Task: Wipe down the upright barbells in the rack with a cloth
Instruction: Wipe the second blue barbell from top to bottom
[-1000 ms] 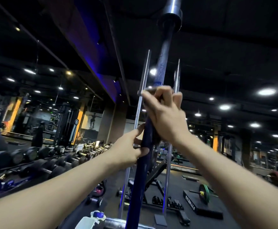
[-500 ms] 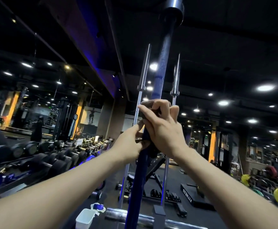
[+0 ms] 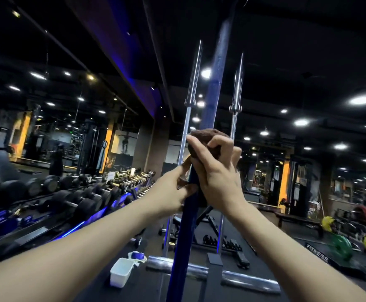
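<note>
A blue upright barbell [image 3: 215, 83] rises through the middle of the view, close in front of me. My right hand [image 3: 218, 171] wraps a dark brown cloth [image 3: 206, 136] around its shaft at about chest height. Just below and to the left, my left hand [image 3: 175, 190] grips the same shaft, thumb across it. Two chrome barbells stand upright behind: one on the left [image 3: 189, 110], one on the right [image 3: 235, 105].
A dumbbell rack [image 3: 86, 197] runs along the left wall. A white tub [image 3: 120, 272] and a horizontal chrome bar [image 3: 249, 280] lie on the floor below. A bench [image 3: 208, 223] stands behind the bars; coloured plates [image 3: 341, 247] lie at right.
My right hand with the cloth has slid down the blue bar, and my left hand has dropped with it. My view has tilted down, showing more floor.
</note>
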The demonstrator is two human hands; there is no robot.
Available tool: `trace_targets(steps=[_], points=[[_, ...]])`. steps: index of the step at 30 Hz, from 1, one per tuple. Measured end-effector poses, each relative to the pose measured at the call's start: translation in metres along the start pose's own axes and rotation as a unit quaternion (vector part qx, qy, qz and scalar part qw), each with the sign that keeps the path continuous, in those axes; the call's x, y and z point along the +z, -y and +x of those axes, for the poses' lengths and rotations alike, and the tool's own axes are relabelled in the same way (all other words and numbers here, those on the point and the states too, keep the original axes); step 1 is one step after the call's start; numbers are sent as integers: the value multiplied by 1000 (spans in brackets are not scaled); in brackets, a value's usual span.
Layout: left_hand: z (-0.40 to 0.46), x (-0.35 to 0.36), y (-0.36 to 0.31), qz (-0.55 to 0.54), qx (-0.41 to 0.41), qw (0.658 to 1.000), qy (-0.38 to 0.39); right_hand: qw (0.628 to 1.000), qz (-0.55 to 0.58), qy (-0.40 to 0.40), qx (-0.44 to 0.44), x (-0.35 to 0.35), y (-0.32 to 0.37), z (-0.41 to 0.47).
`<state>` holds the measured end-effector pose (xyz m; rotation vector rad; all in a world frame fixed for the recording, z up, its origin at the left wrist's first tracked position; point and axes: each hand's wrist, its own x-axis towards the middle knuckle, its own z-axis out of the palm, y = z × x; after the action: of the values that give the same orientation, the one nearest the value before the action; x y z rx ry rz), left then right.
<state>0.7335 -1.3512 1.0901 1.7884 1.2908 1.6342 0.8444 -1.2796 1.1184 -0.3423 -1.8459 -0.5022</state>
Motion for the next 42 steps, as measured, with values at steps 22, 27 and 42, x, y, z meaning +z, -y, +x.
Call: trace_targets(steps=[22,27,42], points=[[-10,2,-8,14,-10,1000,14,998,29,-4,49,-22,-9,76],[-10,0,-11,-19,-8,1000,-20,998,48,-15,48,-5,-2,49],[-36,18,-41,-113,-98,982,-118,918,302,224,125,-55,10,-24]])
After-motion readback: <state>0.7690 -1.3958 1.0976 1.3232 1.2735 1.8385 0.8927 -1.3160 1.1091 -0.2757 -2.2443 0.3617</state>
